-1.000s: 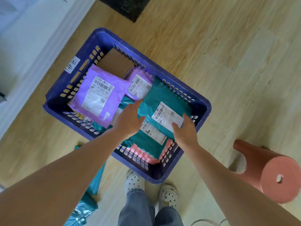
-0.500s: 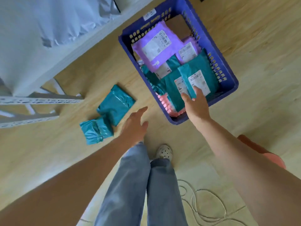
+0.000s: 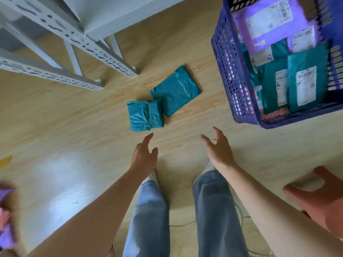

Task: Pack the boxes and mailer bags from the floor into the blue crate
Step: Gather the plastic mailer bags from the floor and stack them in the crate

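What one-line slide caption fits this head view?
Open left hand and right hand reach toward two teal mailer bags on the floor beside the part-filled blue crate.

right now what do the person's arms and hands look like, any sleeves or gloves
No sleeves are in view on either arm. The left grip and right grip are bare hands: no gloves, rings, watch or bracelet showing. Light blue jeans cover the legs below.

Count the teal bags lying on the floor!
2. One larger teal plastic mailer bag lies left of the blue plastic crate; a smaller crumpled teal bag touches its near-left corner. Others may be outside the view.
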Motion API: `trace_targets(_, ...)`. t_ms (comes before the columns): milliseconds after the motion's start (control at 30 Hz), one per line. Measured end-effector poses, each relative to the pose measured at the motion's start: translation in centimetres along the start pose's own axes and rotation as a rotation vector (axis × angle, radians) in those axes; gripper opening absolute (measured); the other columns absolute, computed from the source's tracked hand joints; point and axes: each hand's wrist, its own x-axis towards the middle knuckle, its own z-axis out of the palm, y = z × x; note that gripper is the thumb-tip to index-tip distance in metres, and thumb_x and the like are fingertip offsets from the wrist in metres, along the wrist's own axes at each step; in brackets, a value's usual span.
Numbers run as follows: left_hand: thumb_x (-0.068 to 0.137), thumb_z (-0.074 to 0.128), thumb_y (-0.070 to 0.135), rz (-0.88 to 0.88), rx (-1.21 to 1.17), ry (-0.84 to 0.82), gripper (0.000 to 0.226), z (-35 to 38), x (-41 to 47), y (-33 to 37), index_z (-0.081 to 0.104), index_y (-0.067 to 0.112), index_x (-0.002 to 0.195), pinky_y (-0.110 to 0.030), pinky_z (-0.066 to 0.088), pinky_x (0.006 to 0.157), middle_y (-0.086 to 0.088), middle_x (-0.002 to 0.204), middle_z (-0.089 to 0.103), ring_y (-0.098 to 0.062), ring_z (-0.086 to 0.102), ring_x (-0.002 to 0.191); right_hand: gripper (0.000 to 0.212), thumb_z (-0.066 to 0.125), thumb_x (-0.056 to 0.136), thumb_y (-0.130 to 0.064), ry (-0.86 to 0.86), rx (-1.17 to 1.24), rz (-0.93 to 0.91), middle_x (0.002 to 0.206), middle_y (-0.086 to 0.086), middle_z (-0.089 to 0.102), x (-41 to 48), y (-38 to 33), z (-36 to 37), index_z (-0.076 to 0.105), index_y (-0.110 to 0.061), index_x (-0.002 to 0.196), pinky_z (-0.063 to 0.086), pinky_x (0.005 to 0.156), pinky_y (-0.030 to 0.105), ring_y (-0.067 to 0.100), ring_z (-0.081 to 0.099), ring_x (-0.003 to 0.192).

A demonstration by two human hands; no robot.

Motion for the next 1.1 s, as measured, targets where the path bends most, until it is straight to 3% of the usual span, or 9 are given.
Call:
trace_targets(267,0.097,0.048,0.02,0.021,-0.001,-0.012,0.055,-4.1,4.6,-11.1,0.028,0.033,0.146,-0.027,0.042,0.075,-0.015,0.136,0.048,-0.029,0.058,0.108,0.063,0.057,0.092,-0.038,-0.027,-0.061,0.053,0.15,0.009,0.036,1.0,2.0,11.1,0.03,-0.022,0.147,0.033,0.112,0.045,0.023,0.037,0.137)
trace_targets(567,0.096,0.049,0.021,-0.088,-0.111,-0.023,0.058,1.4,19.9,-17.7,0.025,0.034,0.147,-0.029,0.041,0.075,-0.012,0.145,0.04,-0.03,0.054,0.117,0.065,0.056,0.092,-0.037,-0.148,-0.172,0.0,0.152,0.005,0.031,13.5,5.2,20.7,0.026,-0.024,0.149,0.032,0.113,0.041,0.02,0.034,0.138)
trace_targets(733,0.095,0.05,0.018,-0.066,-0.184,-0.001,0.063,3.7,27.5,-18.1,0.019,0.028,0.149,-0.037,0.04,0.096,-0.009,0.151,0.031,-0.029,0.039,0.132,0.066,0.057,0.092,-0.033,-0.206,-0.223,-0.01,0.148,0.001,0.035,20.0,5.5,24.2,0.026,-0.019,0.148,0.034,0.106,0.032,0.019,0.036,0.136)
trace_targets(800,0.096,0.047,0.015,-0.104,-0.216,0.037,0.067,3.8,29.5,-17.7,0.011,0.024,0.151,-0.032,0.038,0.086,-0.009,0.154,0.024,-0.029,0.04,0.13,0.06,0.058,0.091,-0.022,-0.214,-0.184,-0.018,0.13,-0.007,0.044,22.0,4.8,25.3,0.032,-0.019,0.146,0.036,0.093,0.025,0.014,0.043,0.126)
trace_targets(867,0.096,0.046,0.014,-0.168,-0.265,0.042,0.069,3.9,31.4,-17.5,0.007,0.021,0.152,-0.025,0.038,0.076,-0.008,0.156,0.019,-0.025,0.05,0.114,0.057,0.057,0.09,-0.014,-0.229,-0.14,-0.022,0.127,-0.01,0.048,24.1,4.5,26.3,0.037,-0.017,0.143,0.037,0.094,0.023,0.011,0.047,0.121)
trace_targets(933,0.095,0.047,0.012,-0.21,-0.325,0.018,0.069,3.7,33.1,-17.3,0.008,0.018,0.152,-0.025,0.038,0.076,-0.008,0.155,0.023,-0.022,0.051,0.104,0.058,0.055,0.091,-0.014,-0.256,-0.092,0.033,0.136,-0.005,0.048,25.5,4.6,27.0,0.034,-0.014,0.145,0.038,0.102,0.029,0.015,0.048,0.124)
trace_targets(1033,0.091,0.047,0.005,-0.288,-0.446,-0.052,0.064,3.4,35.1,-17.4,0.023,0.018,0.149,-0.03,0.038,0.083,-0.009,0.142,0.043,-0.022,0.05,0.11,0.035,0.053,0.093,-0.012,-0.295,-0.029,0.136,0.117,-0.001,0.054,26.6,4.4,27.4,0.045,-0.019,0.126,0.039,0.089,0.029,0.015,0.052,0.102)
trace_targets(1100,0.088,0.046,0.001,-0.325,-0.507,-0.084,0.061,3.4,35.4,-17.3,0.034,0.021,0.145,-0.032,0.04,0.082,-0.006,0.126,0.052,-0.023,0.052,0.109,0.025,0.054,0.092,-0.013,-0.312,0.005,0.168,0.11,-0.002,0.056,26.8,4.3,27.5,0.046,-0.022,0.114,0.04,0.089,0.032,0.016,0.053,0.099)
